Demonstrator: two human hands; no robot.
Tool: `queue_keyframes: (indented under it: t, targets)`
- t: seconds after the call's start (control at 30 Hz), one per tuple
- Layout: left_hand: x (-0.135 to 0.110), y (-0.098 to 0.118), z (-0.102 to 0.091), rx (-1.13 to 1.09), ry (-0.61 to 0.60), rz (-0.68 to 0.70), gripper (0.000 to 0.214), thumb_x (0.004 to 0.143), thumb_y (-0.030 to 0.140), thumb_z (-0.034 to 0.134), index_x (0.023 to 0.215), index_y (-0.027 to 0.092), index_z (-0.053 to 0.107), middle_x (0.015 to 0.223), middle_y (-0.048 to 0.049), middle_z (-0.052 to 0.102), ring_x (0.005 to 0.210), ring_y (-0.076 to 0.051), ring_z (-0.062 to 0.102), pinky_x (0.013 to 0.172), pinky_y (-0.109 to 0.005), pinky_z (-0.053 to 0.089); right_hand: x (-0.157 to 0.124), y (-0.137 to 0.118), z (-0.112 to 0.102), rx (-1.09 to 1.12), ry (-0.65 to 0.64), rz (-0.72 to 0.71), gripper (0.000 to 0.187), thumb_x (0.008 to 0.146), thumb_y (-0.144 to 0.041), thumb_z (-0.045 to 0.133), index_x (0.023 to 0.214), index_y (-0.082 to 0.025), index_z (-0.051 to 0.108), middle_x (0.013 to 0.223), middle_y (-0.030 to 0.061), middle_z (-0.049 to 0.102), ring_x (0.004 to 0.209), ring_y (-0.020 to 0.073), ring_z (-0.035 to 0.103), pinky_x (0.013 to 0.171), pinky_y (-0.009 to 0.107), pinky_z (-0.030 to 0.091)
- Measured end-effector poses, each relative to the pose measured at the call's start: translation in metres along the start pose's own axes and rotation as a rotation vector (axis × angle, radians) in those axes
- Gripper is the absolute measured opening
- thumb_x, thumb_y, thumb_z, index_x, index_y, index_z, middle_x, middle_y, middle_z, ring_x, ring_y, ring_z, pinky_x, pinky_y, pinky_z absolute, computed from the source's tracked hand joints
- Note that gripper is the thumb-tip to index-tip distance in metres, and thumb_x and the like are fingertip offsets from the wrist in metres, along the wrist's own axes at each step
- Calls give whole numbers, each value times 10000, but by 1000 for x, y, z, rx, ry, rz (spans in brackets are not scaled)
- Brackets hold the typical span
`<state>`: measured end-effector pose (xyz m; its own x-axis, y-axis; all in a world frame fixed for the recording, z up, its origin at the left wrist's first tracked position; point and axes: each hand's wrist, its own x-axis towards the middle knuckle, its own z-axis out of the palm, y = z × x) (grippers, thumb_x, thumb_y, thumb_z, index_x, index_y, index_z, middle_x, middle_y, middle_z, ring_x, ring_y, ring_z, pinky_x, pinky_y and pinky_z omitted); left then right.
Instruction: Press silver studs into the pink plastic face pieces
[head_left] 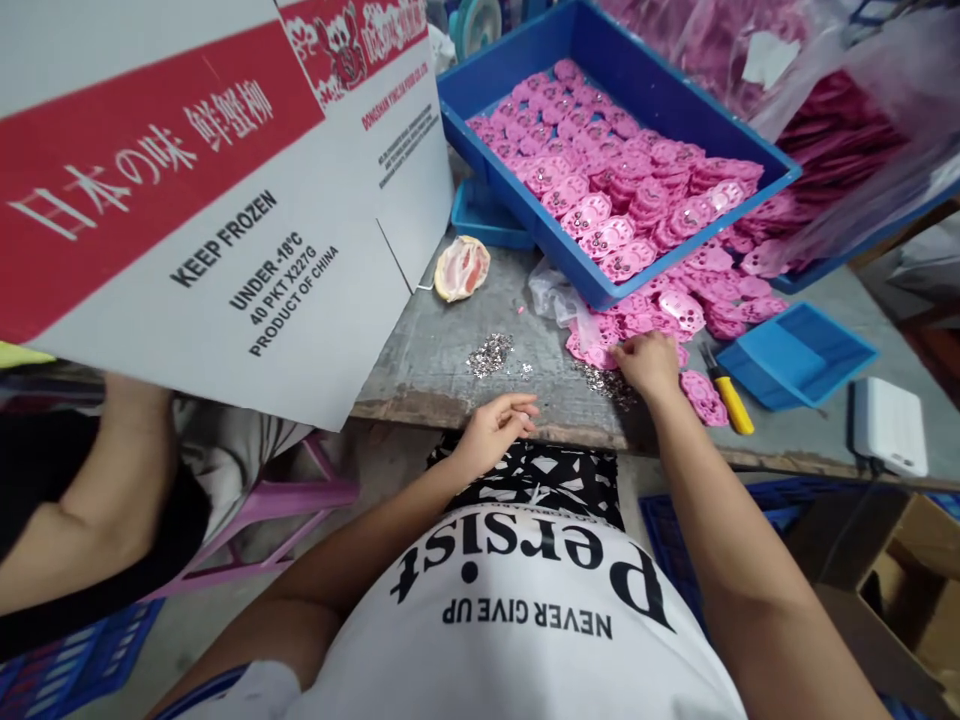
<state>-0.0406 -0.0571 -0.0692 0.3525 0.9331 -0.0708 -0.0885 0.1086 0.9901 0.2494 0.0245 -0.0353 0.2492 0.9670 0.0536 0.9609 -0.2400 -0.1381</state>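
Note:
My right hand rests knuckles up on the grey table, fingers curled down onto a loose heap of pink round plastic pieces and small silvery bits. What the fingers grip is hidden. My left hand hovers at the table's front edge, fingers loosely curled and pinched together, with nothing visible in it. A second small pile of silvery bits lies just beyond the left hand.
A tilted blue tray holds many pink pieces. A large cardboard box stands at left, with another person's arm below it. Peeled fruit, a yellow-handled tool, a small blue tray and a white device lie about.

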Motion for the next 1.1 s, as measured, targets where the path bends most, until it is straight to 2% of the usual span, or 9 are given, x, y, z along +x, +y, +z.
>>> queue_keyframes:
  t: [0.17, 0.37, 0.47, 0.57, 0.67, 0.77, 0.9, 1.0, 1.1]
  targets:
    - [4, -5, -1, 2, 17, -22, 323, 844, 267, 686, 1153, 175, 681, 1034, -87, 733, 808, -134, 703, 737, -302, 613, -1, -2, -3, 78, 30, 23, 330, 913, -357, 561, 959, -108, 773, 1047, 206, 727, 1006, 319, 624, 906, 409, 457]
    - [5, 7, 3, -40, 45, -34, 300, 869, 271, 667, 1153, 173, 664, 1042, -91, 731, 802, -144, 704, 706, -296, 603, -18, 13, -30, 151, 90, 146, 276, 911, -383, 545, 999, -178, 709, 833, 139, 743, 811, 313, 653, 736, 382, 439]
    - [10, 20, 7, -66, 61, 25, 359, 896, 303, 655, 1236, 193, 619, 1136, -107, 712, 855, -152, 703, 736, -304, 597, -37, 9, -41, 264, 137, 23, 235, 913, -386, 538, 945, -199, 676, 783, 101, 727, 747, 277, 647, 702, 356, 430]
    - [15, 35, 11, -75, 11, 53, 502, 889, 353, 693, 1353, 232, 545, 1239, -122, 681, 966, -179, 702, 781, -305, 590, -61, -13, -48, 396, 97, -217, 235, 939, -397, 519, 913, -210, 659, 785, 74, 722, 700, 230, 642, 668, 320, 432]
    - [14, 45, 10, -86, -216, -144, 535, 857, 427, 729, 1307, 196, 556, 1056, -109, 731, 752, -167, 720, 579, -251, 551, -80, -43, -47, 454, -20, -525, 243, 961, -382, 510, 873, -217, 664, 762, 60, 711, 705, 210, 645, 676, 308, 441]
    - [7, 47, 4, -143, -377, -385, 431, 853, 480, 711, 1094, 143, 592, 853, -82, 734, 491, -121, 636, 355, -185, 375, -81, -65, -34, 633, -113, -554, 267, 978, -400, 518, 871, -211, 673, 756, 43, 713, 677, 181, 647, 664, 286, 461]
    - [-9, 43, -6, -296, -220, -495, 380, 843, 418, 715, 1057, 137, 575, 858, -90, 739, 504, -133, 660, 331, -168, 360, -57, -79, -4, 709, -129, -334, 191, 959, -310, 542, 991, -199, 694, 829, 36, 734, 679, 178, 651, 671, 293, 503]
    - [-15, 44, -13, -377, -37, -525, 393, 828, 323, 698, 1140, 146, 537, 932, -117, 752, 598, -189, 720, 398, -212, 473, -41, -92, 10, 478, -134, -432, 202, 912, -192, 583, 1064, -180, 716, 1048, 98, 723, 928, 227, 681, 834, 329, 515]
    - [-17, 50, -20, -405, 101, -513, 371, 797, 232, 650, 1132, 153, 511, 909, -110, 753, 616, -198, 720, 433, -233, 500, -36, -106, 11, 221, -190, -466, 231, 946, -209, 557, 1107, -189, 722, 1140, 122, 681, 957, 249, 674, 821, 335, 499]
